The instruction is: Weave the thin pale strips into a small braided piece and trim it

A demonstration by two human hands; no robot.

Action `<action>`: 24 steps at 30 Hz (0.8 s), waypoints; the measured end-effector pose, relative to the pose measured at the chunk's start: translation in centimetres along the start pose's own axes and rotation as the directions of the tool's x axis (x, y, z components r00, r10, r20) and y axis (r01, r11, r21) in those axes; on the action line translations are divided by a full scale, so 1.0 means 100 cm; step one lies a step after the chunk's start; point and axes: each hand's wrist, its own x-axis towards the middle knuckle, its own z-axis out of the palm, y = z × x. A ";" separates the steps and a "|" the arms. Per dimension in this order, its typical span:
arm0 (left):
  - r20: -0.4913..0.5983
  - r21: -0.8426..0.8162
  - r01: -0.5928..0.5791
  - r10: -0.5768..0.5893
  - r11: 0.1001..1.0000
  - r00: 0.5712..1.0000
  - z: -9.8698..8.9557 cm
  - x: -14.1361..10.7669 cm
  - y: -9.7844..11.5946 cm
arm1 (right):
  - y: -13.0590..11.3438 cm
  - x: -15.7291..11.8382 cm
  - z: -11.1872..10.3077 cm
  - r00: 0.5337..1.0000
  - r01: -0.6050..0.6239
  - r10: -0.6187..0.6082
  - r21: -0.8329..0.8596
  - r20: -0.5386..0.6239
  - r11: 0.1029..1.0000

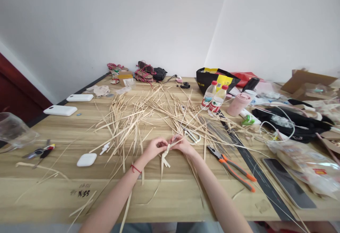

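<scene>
Two red-capped bottles (pixel 209 97) are stood side by side on the bench (pixel 39 201), with a black-and-yellow bag (pixel 201 77) set behind them and a pink cup (pixel 238 104) placed to their right. A dark phone (pixel 288 183) is laid flat toward the right, beside a clear plastic packet (pixel 310 165). On the left, two white oblong devices (pixel 60 110) are laid near the edge, and a small white case (pixel 86 159) is placed closer. Tangled pink cord (pixel 145 75) is heaped near the wall (pixel 148 20).
</scene>
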 end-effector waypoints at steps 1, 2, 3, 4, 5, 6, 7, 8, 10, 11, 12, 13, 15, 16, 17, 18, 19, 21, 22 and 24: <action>0.036 0.004 0.019 -0.019 1.000 0.999 0.000 0.000 0.002 | 0.000 0.000 -0.001 1.000 -0.010 0.010 -0.008 0.005 1.000; 0.067 0.007 0.034 -0.034 0.999 0.997 0.000 -0.001 0.003 | -0.001 -0.001 -0.001 1.000 -0.020 0.020 -0.011 0.014 1.000; 0.088 0.014 0.042 -0.043 0.999 0.995 -0.001 -0.001 0.004 | -0.001 -0.001 -0.001 0.999 -0.030 0.030 -0.010 0.025 1.000; 0.102 0.021 0.045 -0.047 0.999 0.994 -0.001 -0.001 0.005 | -0.001 -0.002 -0.002 0.999 -0.038 0.038 -0.008 0.034 0.999; 0.111 0.029 0.045 -0.048 0.999 0.993 -0.001 -0.001 0.006 | -0.002 -0.002 -0.002 0.998 -0.044 0.044 -0.007 0.041 0.999; 0.120 0.032 0.043 -0.047 0.999 0.992 -0.001 -0.002 0.007 | -0.002 -0.003 -0.002 0.998 -0.046 0.046 -0.005 0.045 0.999; 0.128 0.031 0.045 -0.048 0.999 0.991 -0.001 -0.002 0.007 | -0.003 -0.003 -0.002 0.998 -0.044 0.044 0.000 0.048 0.999; 0.136 0.027 0.049 -0.052 0.998 0.989 0.000 -0.002 0.008 | -0.003 -0.004 -0.003 0.998 -0.041 0.040 0.008 0.051 0.999; 0.147 0.020 0.064 -0.066 0.998 0.987 0.001 -0.003 0.010 | -0.003 -0.004 -0.003 0.998 -0.030 0.028 0.030 0.057 0.999; 0.148 0.019 0.070 -0.072 0.997 0.986 0.002 -0.003 0.011 | -0.002 -0.004 -0.003 0.998 -0.023 0.021 0.040 0.060 0.999; 0.144 0.022 0.072 -0.075 0.997 0.987 0.003 -0.003 0.012 | -0.002 -0.004 -0.003 0.998 -0.018 0.015 0.046 0.064 0.999; 0.138 0.030 0.067 -0.071 0.997 0.988 0.003 -0.003 0.013 | -0.001 -0.004 -0.002 0.998 -0.011 0.008 0.047 0.066 0.999; 0.118 0.059 0.037 -0.043 0.998 0.992 0.004 -0.004 0.015 | 0.000 -0.004 -0.002 0.998 0.003 -0.005 0.042 0.066 0.999; 0.109 0.079 0.015 -0.024 0.997 0.994 0.004 -0.005 0.016 | 0.001 -0.004 -0.002 0.998 0.008 -0.010 0.039 0.068 0.999; 0.099 0.099 -0.006 -0.003 0.995 0.995 0.003 -0.005 0.016 | 0.001 -0.004 -0.001 0.997 0.011 -0.014 0.034 0.071 0.999; 0.092 0.117 -0.025 0.015 0.993 0.996 0.003 -0.006 0.016 | 0.002 -0.003 -0.001 0.997 0.014 -0.016 0.025 0.075 1.000; 0.088 0.131 -0.040 0.029 0.991 0.996 0.003 -0.006 0.016 | 0.002 -0.003 -0.001 0.997 0.017 -0.018 0.013 0.079 1.000; 0.079 0.146 -0.059 0.048 0.988 0.996 0.002 -0.007 0.016 | 0.003 -0.003 -0.002 0.996 0.031 -0.030 -0.013 0.082 0.999; 0.072 0.145 -0.066 0.056 0.987 0.996 0.002 -0.007 0.016 | 0.003 -0.002 -0.002 0.996 0.041 -0.039 -0.021 0.081 0.999; 0.062 0.123 -0.067 0.060 0.990 0.996 0.003 -0.007 0.015 | 0.002 -0.002 -0.003 0.996 0.062 -0.060 -0.023 0.073 0.998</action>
